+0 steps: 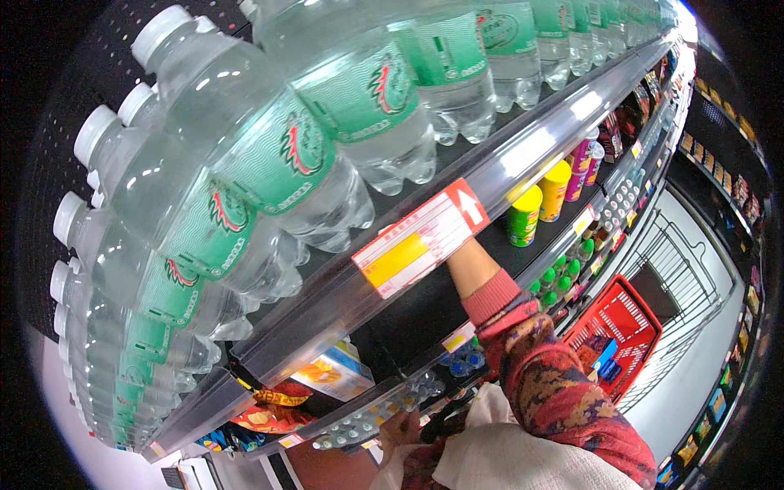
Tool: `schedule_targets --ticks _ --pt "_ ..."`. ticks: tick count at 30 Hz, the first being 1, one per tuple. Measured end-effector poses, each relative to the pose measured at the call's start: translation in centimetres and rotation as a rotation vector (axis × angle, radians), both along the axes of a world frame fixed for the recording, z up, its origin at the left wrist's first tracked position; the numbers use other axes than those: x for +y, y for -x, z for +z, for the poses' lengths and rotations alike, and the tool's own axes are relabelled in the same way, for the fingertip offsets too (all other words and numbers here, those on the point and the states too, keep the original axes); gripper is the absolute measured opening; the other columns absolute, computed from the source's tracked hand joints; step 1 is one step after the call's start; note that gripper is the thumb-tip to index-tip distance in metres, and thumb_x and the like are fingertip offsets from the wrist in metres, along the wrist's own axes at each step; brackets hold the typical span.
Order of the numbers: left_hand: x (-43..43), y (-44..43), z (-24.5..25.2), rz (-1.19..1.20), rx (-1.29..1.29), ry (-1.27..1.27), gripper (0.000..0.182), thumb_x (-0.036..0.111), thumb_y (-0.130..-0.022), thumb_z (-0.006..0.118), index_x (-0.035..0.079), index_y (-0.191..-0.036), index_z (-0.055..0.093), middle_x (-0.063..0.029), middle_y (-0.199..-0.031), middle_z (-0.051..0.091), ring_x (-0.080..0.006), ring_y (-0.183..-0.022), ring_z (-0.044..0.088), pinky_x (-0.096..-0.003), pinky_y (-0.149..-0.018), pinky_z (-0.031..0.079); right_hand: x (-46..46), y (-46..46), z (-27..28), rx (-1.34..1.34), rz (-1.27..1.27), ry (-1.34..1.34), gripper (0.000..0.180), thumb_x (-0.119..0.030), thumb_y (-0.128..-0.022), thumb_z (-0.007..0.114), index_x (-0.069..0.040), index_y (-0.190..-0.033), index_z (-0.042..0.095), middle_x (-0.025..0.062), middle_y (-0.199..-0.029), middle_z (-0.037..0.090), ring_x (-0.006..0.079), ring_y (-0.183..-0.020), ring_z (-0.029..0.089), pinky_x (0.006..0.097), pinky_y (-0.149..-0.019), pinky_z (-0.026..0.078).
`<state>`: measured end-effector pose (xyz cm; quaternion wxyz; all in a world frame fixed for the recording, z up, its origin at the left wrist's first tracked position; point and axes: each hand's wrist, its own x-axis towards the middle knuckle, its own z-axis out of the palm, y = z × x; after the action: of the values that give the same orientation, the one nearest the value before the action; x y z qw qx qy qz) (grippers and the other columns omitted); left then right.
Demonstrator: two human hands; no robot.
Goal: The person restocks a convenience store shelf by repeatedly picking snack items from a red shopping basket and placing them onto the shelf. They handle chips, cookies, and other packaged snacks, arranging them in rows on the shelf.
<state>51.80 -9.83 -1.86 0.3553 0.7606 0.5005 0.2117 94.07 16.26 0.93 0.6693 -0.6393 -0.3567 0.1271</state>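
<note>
My right hand [470, 267] reaches in beneath the upper shelf, its red patterned sleeve [545, 367] stretching up from the lower right. Only the wrist shows; the fingers are hidden behind a price tag [422, 237] on the shelf's clear front strip, so what they touch cannot be told. To the right of the wrist, on the lower shelf, stand a green canister with a yellow lid [523, 215] and a yellow canister [554, 191]. Low in the picture, my left hand [401, 425] is dim and partly seen near my body, its fingers unclear.
Large clear bottles with green labels [275, 153] line the upper shelf. A white box [340, 370] and red snack bags [275, 413] sit lower left. Small bottles with green caps [557, 278] occupy a lower shelf. Right of me stands a wire cart [680, 269] with a red basket [634, 300] holding packages.
</note>
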Motion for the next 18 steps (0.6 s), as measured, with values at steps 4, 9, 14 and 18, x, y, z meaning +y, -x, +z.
schedule_targets --ticks 4,9,14,18 --pt "-0.5 0.3 -0.1 0.037 -0.011 -0.101 0.038 0.027 -0.095 0.071 0.001 -0.071 0.058 -0.0136 -0.055 0.049 -0.0184 -0.049 0.044 -0.0392 -0.050 0.039 -0.2 2.6 -1.1 -0.039 0.086 0.070 0.033 -0.005 -0.088 0.063 0.010 -0.117 0.060 0.0317 -0.120 0.059 0.0469 -0.111 0.057 0.0520 -0.098 0.046" --pt "-0.2 1.6 0.6 -0.035 0.171 0.005 0.022 0.024 -0.090 0.073 0.003 -0.084 0.067 -0.0172 -0.073 0.067 -0.0358 -0.064 0.065 -0.0458 -0.059 0.050 -0.5 4.0 -1.5 -0.065 0.109 0.103 0.032 -0.006 -0.088 0.063 0.009 -0.117 0.060 0.0310 -0.120 0.060 0.0460 -0.111 0.058 0.0516 -0.098 0.046" --pt "-0.6 2.1 0.0 0.017 0.181 0.014 0.025 0.027 -0.088 0.074 0.003 -0.082 0.067 -0.0172 -0.071 0.065 -0.0369 -0.063 0.063 -0.0455 -0.060 0.049 -0.4 4.0 -0.2 -0.086 0.082 0.078 0.032 -0.006 -0.088 0.063 0.008 -0.116 0.061 0.0303 -0.119 0.060 0.0452 -0.111 0.058 0.0513 -0.097 0.047" --pt "-0.6 2.3 -1.8 0.157 0.112 0.142 0.022 0.022 -0.087 0.076 0.002 -0.083 0.067 -0.0148 -0.067 0.063 -0.0326 -0.061 0.061 -0.0412 -0.061 0.048 -0.1 4.6 0.7 -0.102 0.099 0.076 0.031 -0.006 -0.088 0.064 0.007 -0.116 0.062 0.0297 -0.119 0.061 0.0445 -0.111 0.058 0.0510 -0.097 0.047"
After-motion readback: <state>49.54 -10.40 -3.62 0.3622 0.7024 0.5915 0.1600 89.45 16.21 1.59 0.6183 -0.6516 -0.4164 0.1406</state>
